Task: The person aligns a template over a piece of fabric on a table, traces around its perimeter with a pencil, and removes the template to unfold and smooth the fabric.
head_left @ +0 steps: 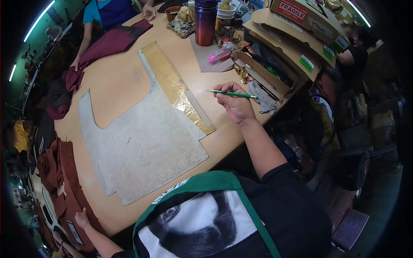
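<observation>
My right hand (234,104) is raised above the right side of the table, closed around a green pencil (236,93) whose tip points left. Below and to its left lies a large flat grey pattern piece (146,148) with a curved cut-out and a shiny yellow strip (165,75) along its right edge. At the lower left, my left hand (81,218) is on the brown leather (71,185), fingers curled and thumb raised. The leather edge at its fingers is partly hidden.
Another person's hands (149,11) rest by maroon material (114,45) across the table (116,92). A purple tumbler (205,26), a pink-capped bottle (220,53), a grey rag (262,98) and stacked cardboard boxes (292,36) stand or lie at the right.
</observation>
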The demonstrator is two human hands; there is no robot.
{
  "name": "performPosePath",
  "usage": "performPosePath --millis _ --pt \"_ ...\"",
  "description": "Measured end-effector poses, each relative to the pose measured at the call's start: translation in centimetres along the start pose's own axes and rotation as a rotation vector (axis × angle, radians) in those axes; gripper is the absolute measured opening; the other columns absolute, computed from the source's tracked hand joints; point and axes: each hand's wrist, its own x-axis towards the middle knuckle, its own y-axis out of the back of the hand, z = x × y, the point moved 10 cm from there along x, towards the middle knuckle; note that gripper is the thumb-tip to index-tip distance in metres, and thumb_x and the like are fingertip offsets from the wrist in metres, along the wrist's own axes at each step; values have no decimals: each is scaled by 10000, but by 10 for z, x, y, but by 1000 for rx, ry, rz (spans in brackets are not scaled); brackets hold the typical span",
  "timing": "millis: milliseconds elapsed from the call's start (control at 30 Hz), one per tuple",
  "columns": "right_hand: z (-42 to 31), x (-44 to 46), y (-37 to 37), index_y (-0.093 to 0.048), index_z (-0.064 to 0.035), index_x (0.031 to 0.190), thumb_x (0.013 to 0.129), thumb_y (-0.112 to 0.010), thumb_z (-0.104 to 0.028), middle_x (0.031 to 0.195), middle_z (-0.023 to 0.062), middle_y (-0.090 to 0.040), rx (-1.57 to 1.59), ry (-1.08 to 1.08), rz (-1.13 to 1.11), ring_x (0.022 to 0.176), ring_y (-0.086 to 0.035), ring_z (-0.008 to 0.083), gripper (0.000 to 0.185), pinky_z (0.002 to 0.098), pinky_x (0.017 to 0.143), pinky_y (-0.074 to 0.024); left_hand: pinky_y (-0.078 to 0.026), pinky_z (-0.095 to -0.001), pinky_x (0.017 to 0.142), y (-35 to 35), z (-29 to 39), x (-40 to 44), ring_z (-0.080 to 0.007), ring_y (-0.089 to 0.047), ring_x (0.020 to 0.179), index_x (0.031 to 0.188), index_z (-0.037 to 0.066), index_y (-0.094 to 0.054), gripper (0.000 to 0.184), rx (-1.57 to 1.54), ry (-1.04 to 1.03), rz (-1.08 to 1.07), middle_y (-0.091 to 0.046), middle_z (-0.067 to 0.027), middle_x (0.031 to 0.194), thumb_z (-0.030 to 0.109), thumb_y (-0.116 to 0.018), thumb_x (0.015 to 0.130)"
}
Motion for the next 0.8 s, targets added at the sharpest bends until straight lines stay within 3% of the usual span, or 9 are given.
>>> performPosePath --millis 200,800 --pt "-12 -1 -2 -542 -65 754 731 -603 86 932 65 -571 -222 167 19 840 -535 99 164 231 781 -445 -457 -425 626 -1 -3 0 -348 -582 673 661 -9 -550 440 -19 -8 7 -599 -184 708 406 -694 669" --pt "-26 -4 -13 -614 -60 659 708 -597 112 984 69 -495 -471 343 -24 929 -493 130 179 242 821 -422 -449 -417 604 -4 -7 2 -331 -576 640 659 -2 -527 442 -35 4 32 -587 -162 677 406 -698 666"
